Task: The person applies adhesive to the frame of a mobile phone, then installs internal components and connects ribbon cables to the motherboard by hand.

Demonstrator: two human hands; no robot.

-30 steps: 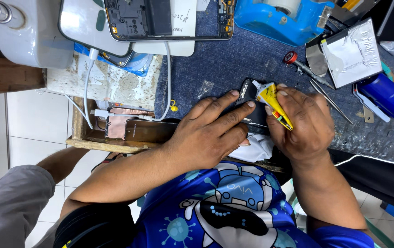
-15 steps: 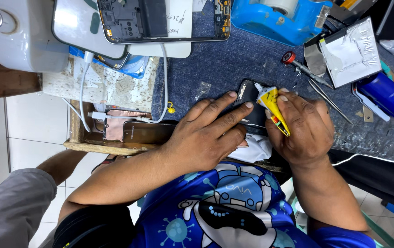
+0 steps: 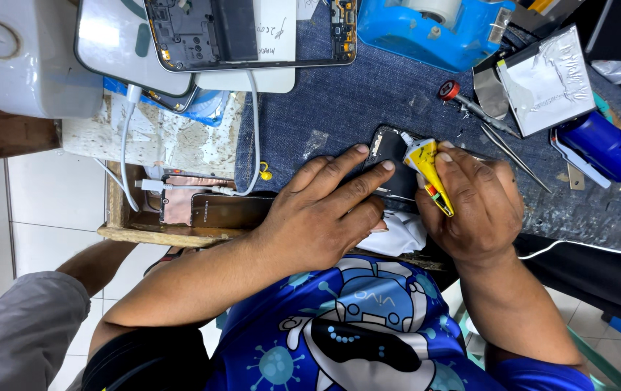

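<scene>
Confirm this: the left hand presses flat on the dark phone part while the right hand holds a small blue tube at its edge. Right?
Not quite. In the head view the tube in the right hand is yellow, not blue. The left hand does press on the dark phone part.

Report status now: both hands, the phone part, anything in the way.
Left hand pressing dark phone part. Right hand gripping yellow tube. Tweezers lie alongside.

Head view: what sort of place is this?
Most likely a phone repair bench. An opened phone with its insides bared lies at the top, a screwdriver and tweezers lie on the blue cloth, and the left hand presses a dark phone part.
</scene>
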